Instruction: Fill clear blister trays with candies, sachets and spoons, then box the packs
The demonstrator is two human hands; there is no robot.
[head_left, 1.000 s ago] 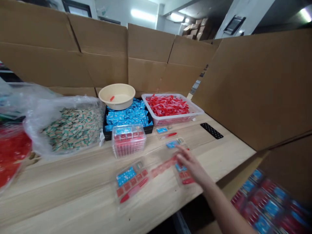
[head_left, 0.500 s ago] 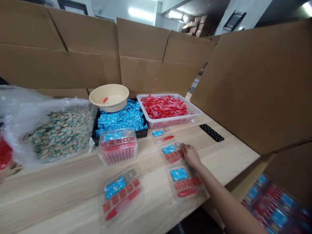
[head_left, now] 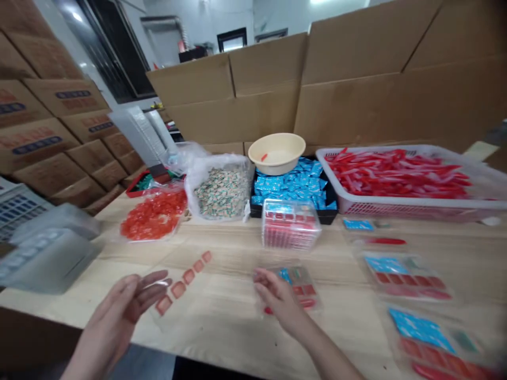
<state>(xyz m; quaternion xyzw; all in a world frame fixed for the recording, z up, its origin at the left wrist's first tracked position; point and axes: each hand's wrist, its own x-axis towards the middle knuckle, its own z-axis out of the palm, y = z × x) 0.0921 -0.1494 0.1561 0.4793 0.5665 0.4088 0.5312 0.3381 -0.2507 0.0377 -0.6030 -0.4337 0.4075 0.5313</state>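
My left hand is at the table's front left, its fingers stretched out and apart. Just beyond its fingertips is a clear plastic tray with a diagonal row of several red squares; blur hides whether they touch. My right hand hovers over or touches the left part of another clear tray, fingers loosely bent and apart. That tray contains a blue packet, red squares and a red pen-like stick, partly covered by the hand. Behind it stands a stack of filled clear trays.
Along the back are red pieces, a bag of small packets, a black box of blue packets, a cream basin and a white basket of red sticks. Filled trays line the right. Empty clear trays stand left.
The view has swung left. My right hand has left the trays on the right and is at the middle tray. My left hand and a tray with only red squares have come into view.
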